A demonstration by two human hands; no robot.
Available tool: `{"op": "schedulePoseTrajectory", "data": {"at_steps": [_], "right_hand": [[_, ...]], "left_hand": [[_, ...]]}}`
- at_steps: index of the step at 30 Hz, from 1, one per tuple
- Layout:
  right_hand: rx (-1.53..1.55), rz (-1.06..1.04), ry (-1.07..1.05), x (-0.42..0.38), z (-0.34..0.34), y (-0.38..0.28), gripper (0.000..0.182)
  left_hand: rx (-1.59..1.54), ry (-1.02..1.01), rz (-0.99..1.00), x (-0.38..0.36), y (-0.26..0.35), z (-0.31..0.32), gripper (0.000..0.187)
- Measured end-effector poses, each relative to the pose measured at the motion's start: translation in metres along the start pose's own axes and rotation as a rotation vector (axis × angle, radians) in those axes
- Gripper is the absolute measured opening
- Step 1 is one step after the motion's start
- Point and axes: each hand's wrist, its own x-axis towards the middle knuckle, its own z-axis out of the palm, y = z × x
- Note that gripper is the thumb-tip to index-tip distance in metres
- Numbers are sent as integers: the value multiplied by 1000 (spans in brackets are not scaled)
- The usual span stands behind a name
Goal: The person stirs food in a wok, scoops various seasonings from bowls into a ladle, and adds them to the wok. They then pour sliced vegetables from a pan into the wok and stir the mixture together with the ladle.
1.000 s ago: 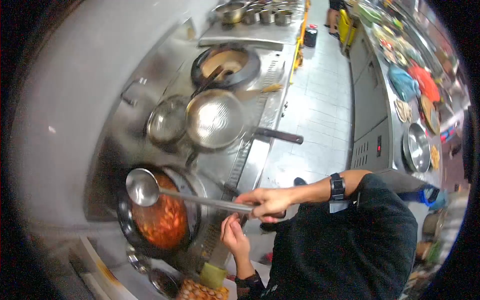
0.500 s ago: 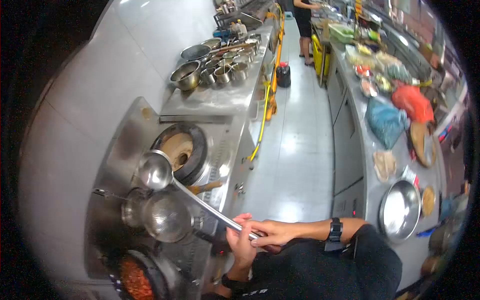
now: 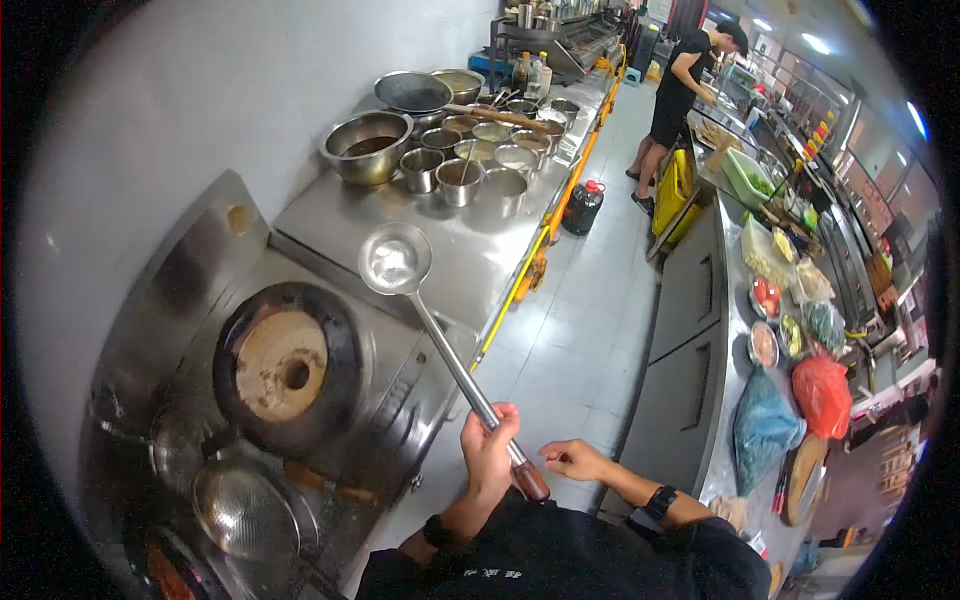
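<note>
My left hand [image 3: 488, 448] is closed around the metal handle of a ladle [image 3: 447, 342], near its wooden end. The ladle's round bowl [image 3: 396, 260] is raised, above the front of the steel counter from my viewpoint. Just right of the handle, my right hand [image 3: 578, 460] is off the ladle, its fingers loosely bent and apart, with nothing visible in them. To the left are a wok burner [image 3: 255, 375], a mesh strainer [image 3: 243, 508] and a wooden-handled tool [image 3: 335, 484]. A pan of reddish food [image 3: 168, 575] is partly cut off at the lower left.
Steel seasoning pots [image 3: 458, 183] and a large bowl of dark liquid [image 3: 368, 145] crowd the back counter. A yellow pipe [image 3: 545, 235] follows its edge. A black jug [image 3: 583, 208] stands on the floor. Another person [image 3: 683, 100] works farther off. Bags [image 3: 765, 425] lie on the right counter.
My right hand has let go of the ladle and moved right. The ladle has swung up and right, away from the burner. My view has turned toward the aisle.
</note>
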Motion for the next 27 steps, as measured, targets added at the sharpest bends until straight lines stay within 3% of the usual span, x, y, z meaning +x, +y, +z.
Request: {"op": "schedulePoseTrajectory", "data": {"at_steps": [2,8,13,15,18,20,22,24,26,27], "right_hand": [[-123,-54,75,31,-39,33,25],[-44,78,126,152,-171,34,24],[-233,-179,101,287,-293,16,20],[-376,-282,238,340,-348,12,18],[-221,-302,366,419,-437,15,18],[-271,-326,449,467,-489,19,21],[-273,-413,392,508,-532,20,25],[-243,-350,312,545,-560,30,35],[-75,-498,443,574,-574,51,45],[-134,-538,542,583,-583,62,49]], "left_hand": [[47,-11,5,49,14,24,14],[286,30,-26,162,50,54,16],[407,78,-73,248,52,79,17],[426,123,-80,273,40,93,19],[469,189,-104,313,19,124,18],[394,221,-57,340,7,155,16],[345,254,-36,355,-1,186,16],[305,271,-5,374,-4,214,15],[304,299,-29,390,7,236,15],[315,327,-45,395,11,246,15]]}}
